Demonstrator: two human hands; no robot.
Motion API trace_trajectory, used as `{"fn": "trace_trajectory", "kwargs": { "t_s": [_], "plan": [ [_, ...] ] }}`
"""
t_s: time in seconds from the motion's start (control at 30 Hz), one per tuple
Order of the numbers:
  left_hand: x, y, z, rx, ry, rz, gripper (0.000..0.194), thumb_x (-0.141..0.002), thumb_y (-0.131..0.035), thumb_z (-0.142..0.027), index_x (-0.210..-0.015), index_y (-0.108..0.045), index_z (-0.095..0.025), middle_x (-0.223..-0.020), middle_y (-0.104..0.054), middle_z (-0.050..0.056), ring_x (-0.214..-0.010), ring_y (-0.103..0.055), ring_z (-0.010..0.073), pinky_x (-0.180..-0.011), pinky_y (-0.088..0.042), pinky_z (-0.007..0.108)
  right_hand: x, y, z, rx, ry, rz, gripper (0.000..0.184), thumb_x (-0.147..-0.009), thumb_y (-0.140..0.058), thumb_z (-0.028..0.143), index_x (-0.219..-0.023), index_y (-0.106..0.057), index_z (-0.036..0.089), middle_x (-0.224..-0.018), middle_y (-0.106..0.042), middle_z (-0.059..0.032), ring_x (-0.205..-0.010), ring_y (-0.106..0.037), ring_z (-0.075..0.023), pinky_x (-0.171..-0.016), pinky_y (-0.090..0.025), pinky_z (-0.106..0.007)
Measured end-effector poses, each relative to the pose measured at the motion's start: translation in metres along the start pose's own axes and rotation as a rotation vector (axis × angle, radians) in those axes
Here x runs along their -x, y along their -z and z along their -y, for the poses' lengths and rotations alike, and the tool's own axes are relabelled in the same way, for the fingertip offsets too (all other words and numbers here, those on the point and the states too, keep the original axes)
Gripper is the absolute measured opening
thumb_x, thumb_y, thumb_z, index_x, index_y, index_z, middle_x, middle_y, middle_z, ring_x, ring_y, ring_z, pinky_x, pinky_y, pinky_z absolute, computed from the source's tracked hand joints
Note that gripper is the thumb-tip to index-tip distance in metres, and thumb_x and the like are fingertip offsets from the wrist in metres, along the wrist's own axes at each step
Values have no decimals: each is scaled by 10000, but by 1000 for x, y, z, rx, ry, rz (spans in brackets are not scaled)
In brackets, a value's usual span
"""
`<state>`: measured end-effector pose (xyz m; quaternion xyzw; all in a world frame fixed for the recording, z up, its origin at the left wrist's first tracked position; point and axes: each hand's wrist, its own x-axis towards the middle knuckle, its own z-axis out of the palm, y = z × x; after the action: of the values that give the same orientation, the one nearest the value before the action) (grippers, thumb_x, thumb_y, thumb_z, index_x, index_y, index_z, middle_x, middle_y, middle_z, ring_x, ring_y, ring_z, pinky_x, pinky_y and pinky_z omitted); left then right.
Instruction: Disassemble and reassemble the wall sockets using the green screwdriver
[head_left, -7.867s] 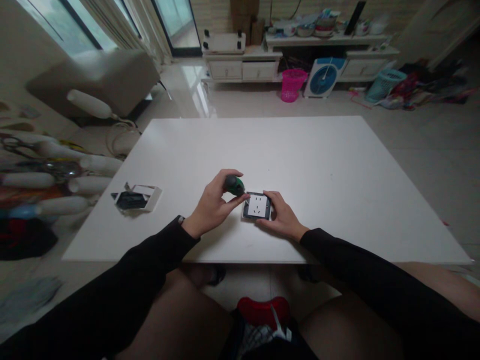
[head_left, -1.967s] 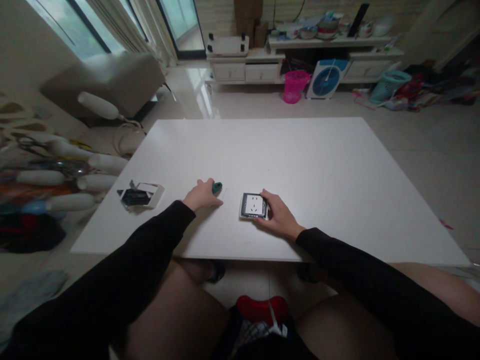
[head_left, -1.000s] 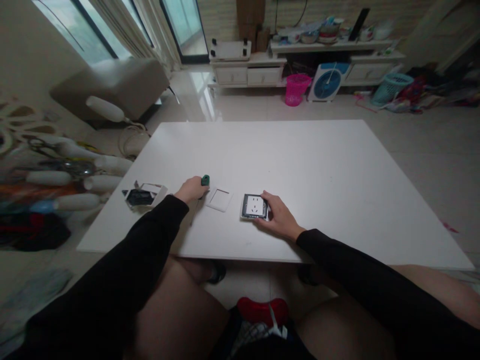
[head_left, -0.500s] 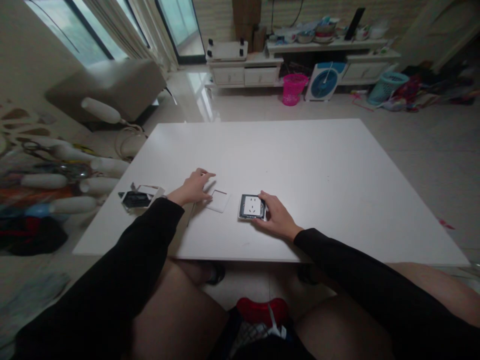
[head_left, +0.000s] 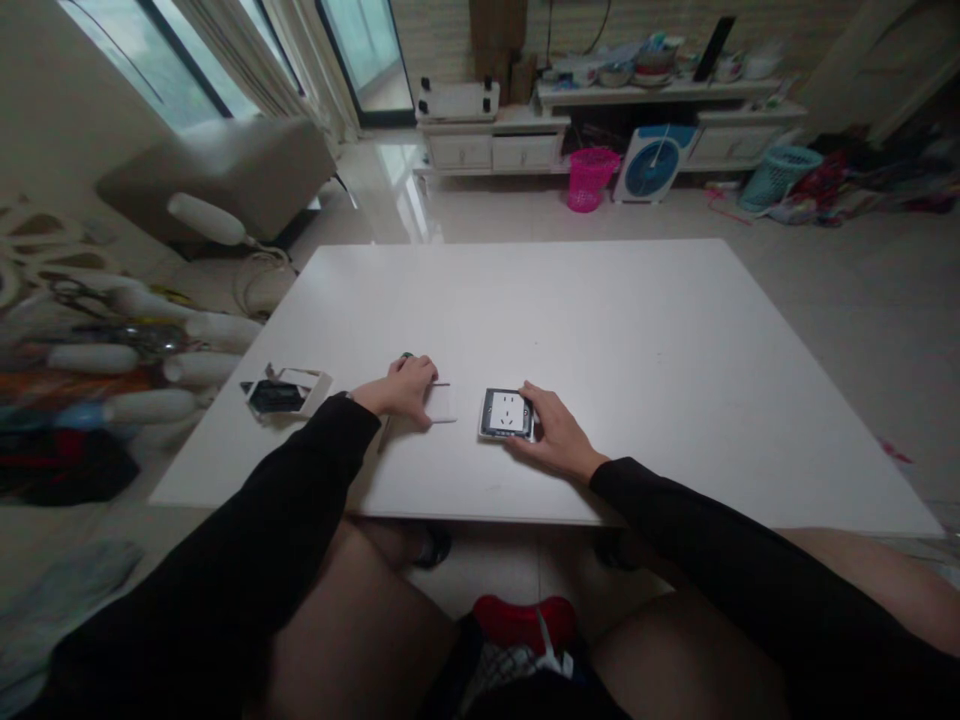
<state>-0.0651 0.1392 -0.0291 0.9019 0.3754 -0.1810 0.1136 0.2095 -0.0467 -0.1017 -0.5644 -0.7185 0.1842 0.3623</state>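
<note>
A wall socket module (head_left: 505, 412), dark-rimmed with a white face, lies flat on the white table (head_left: 600, 320) near its front edge. My right hand (head_left: 553, 438) grips the module's right side with curled fingers. A thin white cover frame (head_left: 441, 404) lies just left of it. My left hand (head_left: 400, 389) rests on the frame's left part, fingers curled down onto it. The green handle of a screwdriver (head_left: 406, 356) peeks out behind that hand, and its shaft lies on the table under my wrist.
A second socket in pieces (head_left: 281, 395) sits near the table's left edge. Scissors and white-handled tools (head_left: 112, 350) crowd a rack to the left. Beyond the table stand a grey stool (head_left: 225, 170), a pink basket (head_left: 589, 175) and a fan (head_left: 649, 160).
My left hand laid the green screwdriver down and took the white frame off the socket to its left. It then opened, and now its fingers curl onto the frame. My right hand stayed on the socket.
</note>
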Motion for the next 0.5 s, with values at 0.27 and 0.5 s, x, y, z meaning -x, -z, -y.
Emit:
{"fn": "trace_trajectory", "kwargs": {
  "t_s": [0.27,0.5],
  "plan": [
    [13,27,0,644,-34,34,809,-638,-829,-551,-1291,-610,-128,-1270,-675,168,-1148,-644,332,-1014,-485,434,1,-2,-4,-27,-15,-17,794,-826,-835,489,-1494,-477,251,-1560,-533,-205,-1462,-504,-379,-1178,-447,-634],
    [19,20,-43,1504,-327,291,586,-741,-761,-500,-1199,-717,-137,-1164,-759,155,-1068,-707,287,-1015,-498,443,-20,22,27,-163,-63,-167,524,-936,-715,476,-1387,-560,262,-1368,-647,-151,-1265,-620,-339,-1023,-537,-557]
  ]
}}
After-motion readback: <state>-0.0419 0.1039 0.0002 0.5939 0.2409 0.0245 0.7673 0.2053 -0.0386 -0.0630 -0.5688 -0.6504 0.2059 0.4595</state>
